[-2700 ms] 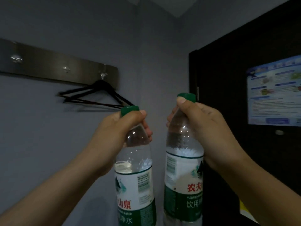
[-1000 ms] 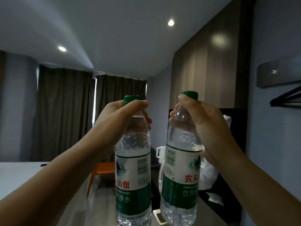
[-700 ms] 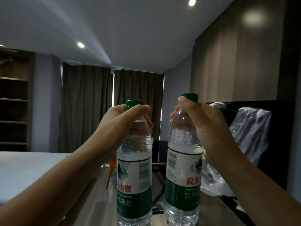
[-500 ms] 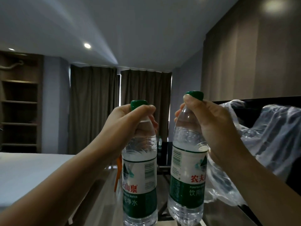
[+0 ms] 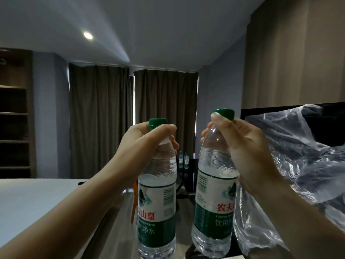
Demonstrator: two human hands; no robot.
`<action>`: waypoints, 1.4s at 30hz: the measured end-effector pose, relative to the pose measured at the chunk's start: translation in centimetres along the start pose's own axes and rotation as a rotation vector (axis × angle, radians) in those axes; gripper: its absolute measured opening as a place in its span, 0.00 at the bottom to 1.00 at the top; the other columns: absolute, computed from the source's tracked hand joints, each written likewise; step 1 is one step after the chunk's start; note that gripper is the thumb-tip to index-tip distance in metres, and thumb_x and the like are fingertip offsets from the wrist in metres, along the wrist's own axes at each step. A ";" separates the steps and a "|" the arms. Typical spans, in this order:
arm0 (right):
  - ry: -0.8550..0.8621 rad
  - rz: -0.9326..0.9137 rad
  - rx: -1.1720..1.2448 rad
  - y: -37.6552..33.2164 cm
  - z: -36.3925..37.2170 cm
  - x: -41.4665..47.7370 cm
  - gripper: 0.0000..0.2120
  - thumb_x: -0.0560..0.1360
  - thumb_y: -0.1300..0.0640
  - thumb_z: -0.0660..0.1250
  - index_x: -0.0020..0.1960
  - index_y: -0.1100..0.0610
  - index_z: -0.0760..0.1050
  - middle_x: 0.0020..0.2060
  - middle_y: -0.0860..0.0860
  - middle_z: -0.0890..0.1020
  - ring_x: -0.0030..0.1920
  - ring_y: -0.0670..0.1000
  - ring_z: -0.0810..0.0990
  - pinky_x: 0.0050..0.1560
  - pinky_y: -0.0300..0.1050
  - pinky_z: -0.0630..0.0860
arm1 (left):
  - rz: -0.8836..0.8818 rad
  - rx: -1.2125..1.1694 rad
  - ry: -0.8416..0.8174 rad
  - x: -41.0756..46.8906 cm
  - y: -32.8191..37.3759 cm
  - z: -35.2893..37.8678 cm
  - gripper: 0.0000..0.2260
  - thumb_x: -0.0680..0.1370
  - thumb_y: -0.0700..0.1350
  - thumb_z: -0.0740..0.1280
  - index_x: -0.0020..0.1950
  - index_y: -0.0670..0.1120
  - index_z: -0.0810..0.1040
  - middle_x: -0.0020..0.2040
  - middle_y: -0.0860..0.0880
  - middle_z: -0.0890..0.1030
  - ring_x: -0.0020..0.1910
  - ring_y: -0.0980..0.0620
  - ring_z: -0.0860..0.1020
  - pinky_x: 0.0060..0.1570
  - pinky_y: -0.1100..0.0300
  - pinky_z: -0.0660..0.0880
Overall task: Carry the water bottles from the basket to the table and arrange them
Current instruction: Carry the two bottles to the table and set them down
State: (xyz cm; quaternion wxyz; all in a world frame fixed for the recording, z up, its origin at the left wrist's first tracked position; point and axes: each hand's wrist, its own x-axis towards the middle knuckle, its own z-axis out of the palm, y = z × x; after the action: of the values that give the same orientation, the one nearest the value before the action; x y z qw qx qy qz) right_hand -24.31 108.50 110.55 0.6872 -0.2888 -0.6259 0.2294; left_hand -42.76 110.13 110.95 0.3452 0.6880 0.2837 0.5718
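Note:
I hold two clear water bottles with green caps and green-white labels upright in front of me. My left hand (image 5: 143, 144) grips the neck of the left bottle (image 5: 156, 206). My right hand (image 5: 240, 146) grips the neck of the right bottle (image 5: 214, 208), which sits slightly higher. Far ahead, two more small bottles (image 5: 183, 159) stand on a dark table (image 5: 183, 191) near the curtains. The basket is out of view.
A crumpled clear plastic bag (image 5: 302, 165) lies close on my right, over a dark screen (image 5: 326, 118). A white bed (image 5: 37, 199) fills the left. An orange chair (image 5: 133, 204) shows behind the left bottle. Brown curtains (image 5: 130, 118) close the far wall.
My view has swung from a wall with a coat rack and a door round to the room, and the plastic bag has drawn nearer on the right. Both hands have kept their hold on the bottles.

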 end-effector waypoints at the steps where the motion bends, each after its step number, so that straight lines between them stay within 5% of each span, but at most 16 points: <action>1: -0.001 0.001 0.001 1.2 0.0 0.9 0.17 0.72 0.48 0.66 0.41 0.62 0.78 0.38 0.58 0.84 0.39 0.52 0.85 0.45 0.43 0.82 | 0.001 0.006 0.000 1.1 -1.1 -0.1 0.09 0.75 0.47 0.66 0.42 0.41 0.78 0.38 0.45 0.83 0.38 0.51 0.83 0.38 0.64 0.78; 21: -0.084 0.018 0.046 27.4 -1.2 24.7 0.16 0.74 0.49 0.67 0.43 0.64 0.79 0.37 0.57 0.84 0.38 0.52 0.83 0.44 0.47 0.80 | 0.026 0.052 0.133 27.8 -22.3 -0.6 0.09 0.75 0.46 0.66 0.40 0.41 0.78 0.37 0.44 0.83 0.38 0.48 0.83 0.40 0.61 0.80; 34: -0.003 0.027 -0.034 43.8 6.4 38.7 0.13 0.74 0.49 0.68 0.39 0.58 0.80 0.36 0.56 0.84 0.39 0.53 0.84 0.51 0.57 0.80 | 0.016 0.019 0.123 45.4 -36.7 -9.0 0.10 0.75 0.46 0.66 0.41 0.39 0.79 0.37 0.43 0.83 0.38 0.47 0.83 0.44 0.55 0.81; 42: 0.055 0.038 -0.118 52.8 10.8 45.9 0.13 0.74 0.50 0.67 0.39 0.58 0.80 0.36 0.55 0.84 0.39 0.54 0.84 0.49 0.53 0.81 | -0.010 0.016 0.145 54.5 -45.1 -13.6 0.12 0.76 0.47 0.66 0.41 0.38 0.80 0.38 0.43 0.84 0.39 0.46 0.83 0.44 0.54 0.80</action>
State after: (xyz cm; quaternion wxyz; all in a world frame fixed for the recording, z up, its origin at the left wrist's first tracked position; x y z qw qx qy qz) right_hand -27.51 179.20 108.40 0.6812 -0.3470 -0.6137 0.1972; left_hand -45.86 182.03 108.55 0.3213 0.6461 0.3159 0.6161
